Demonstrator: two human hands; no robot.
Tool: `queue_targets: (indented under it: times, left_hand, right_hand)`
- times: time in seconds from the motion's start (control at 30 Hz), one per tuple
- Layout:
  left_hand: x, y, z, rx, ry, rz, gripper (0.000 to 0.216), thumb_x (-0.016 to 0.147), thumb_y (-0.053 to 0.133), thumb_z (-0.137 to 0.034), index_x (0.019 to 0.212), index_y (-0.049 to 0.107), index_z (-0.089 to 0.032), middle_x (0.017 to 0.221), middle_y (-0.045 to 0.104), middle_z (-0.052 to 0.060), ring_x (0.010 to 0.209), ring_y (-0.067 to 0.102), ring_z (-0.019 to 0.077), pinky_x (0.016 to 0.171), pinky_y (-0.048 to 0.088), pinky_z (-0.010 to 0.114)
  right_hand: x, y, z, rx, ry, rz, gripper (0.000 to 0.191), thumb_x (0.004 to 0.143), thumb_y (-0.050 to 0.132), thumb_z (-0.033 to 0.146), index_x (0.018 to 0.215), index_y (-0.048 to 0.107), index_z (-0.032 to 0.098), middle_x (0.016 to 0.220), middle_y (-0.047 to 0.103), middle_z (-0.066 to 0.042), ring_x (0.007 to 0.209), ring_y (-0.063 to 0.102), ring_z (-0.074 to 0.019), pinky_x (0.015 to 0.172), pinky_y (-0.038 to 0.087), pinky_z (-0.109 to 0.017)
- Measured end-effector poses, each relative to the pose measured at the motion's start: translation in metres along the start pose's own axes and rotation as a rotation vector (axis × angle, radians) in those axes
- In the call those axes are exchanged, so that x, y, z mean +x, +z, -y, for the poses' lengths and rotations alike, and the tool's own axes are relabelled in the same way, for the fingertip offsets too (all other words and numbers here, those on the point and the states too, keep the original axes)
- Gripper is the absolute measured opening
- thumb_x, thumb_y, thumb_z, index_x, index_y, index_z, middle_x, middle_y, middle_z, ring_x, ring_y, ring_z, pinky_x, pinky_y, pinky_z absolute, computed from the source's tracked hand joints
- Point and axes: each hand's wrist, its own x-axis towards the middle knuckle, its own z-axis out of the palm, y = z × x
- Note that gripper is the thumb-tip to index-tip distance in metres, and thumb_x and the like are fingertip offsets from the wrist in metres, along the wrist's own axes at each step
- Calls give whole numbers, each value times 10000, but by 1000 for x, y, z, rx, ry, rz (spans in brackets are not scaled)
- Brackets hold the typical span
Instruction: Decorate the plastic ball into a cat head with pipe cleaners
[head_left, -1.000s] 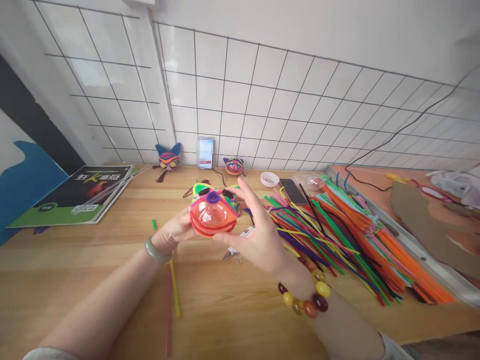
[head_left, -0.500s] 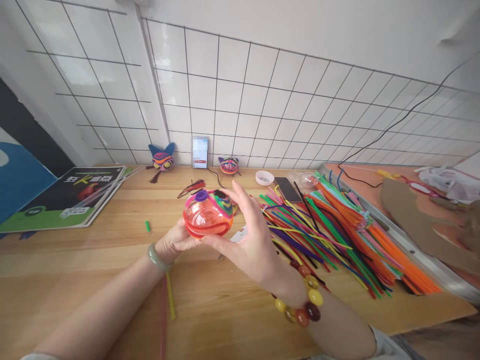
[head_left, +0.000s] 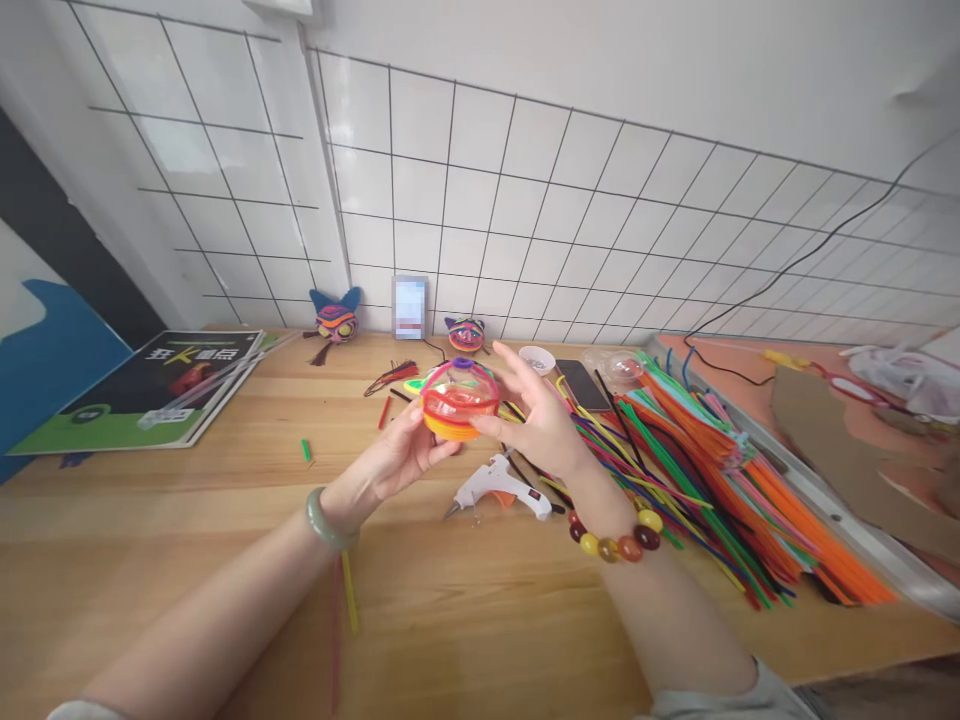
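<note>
You have a wooden tabletop (head_left: 225, 570) in front of you, with a heap of pipe cleaners (head_left: 750, 485) spread over its right side and a magazine (head_left: 150, 395) lying at the far left. Work above the bare wood between the two, so that no stray stem catches on the piece as you turn it.

Your left hand (head_left: 394, 450) cups the craft piece from its left and underneath, so it takes the weight; that seems the right support. Your right hand (head_left: 544, 425) has its thumb at the near right of the rim, the fingers raised and spread; whether they also press on the far side, you cannot tell from here. A light touch should do there, since a hard squeeze could flex the clear shell.

Just below your hands lies a white glue gun (head_left: 480, 480), nozzle to the left; lift your wrists clear of that tip, which may be hot.

The craft piece (head_left: 461, 408), a clear dome edged in red and orange, is held up between both hands, off the wood. Tilt it slowly and check the banding along the rim for gaps.

Smallest is a green scrap (head_left: 306, 449), lying apart to the left.
</note>
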Motion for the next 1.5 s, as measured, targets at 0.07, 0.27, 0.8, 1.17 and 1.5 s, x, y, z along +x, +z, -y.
queue_targets:
  times: [0.07,0.27,0.8,1.17,1.5]
  left_hand:
    - [0,4,0,35,-13,-43,561,792,793,-460,1243,612,-180,1225,714,126,997,733,236,823,624,296]
    - [-2,11,2,80,46,-87,576,764,829,-404,1236,571,-197,1206,711,119,981,733,249,844,622,373]
    - [-7,20,-2,100,111,4,629,789,801,-447,1316,531,-234,1426,588,153,1140,684,320,902,600,437]
    - [-9,26,-3,141,146,-41,554,791,812,-334,1260,547,-203,1209,693,137,979,728,281,848,608,416]
    - [-6,16,-3,167,145,-7,598,752,839,-397,1242,589,-165,1206,707,167,1013,726,298,863,601,415]
  right_hand:
    - [4,-9,-9,73,32,65,945,745,854,373,1537,343,306,1435,593,-89,1280,603,-287,1143,442,-528]
    - [8,-22,-28,193,103,143,910,748,856,361,1516,369,330,1489,542,-73,1334,563,-273,1142,457,-495]
    - [7,-20,-26,197,7,106,919,720,876,366,1503,399,319,1448,583,-91,1297,597,-269,1103,491,-506]
    - [6,-9,-22,82,-68,63,936,717,875,391,1516,396,301,1515,516,-118,1380,513,-275,1143,434,-509]
    - [4,-6,-16,30,-78,63,945,708,876,419,1517,396,325,1512,512,-123,1362,527,-291,1116,459,-534]
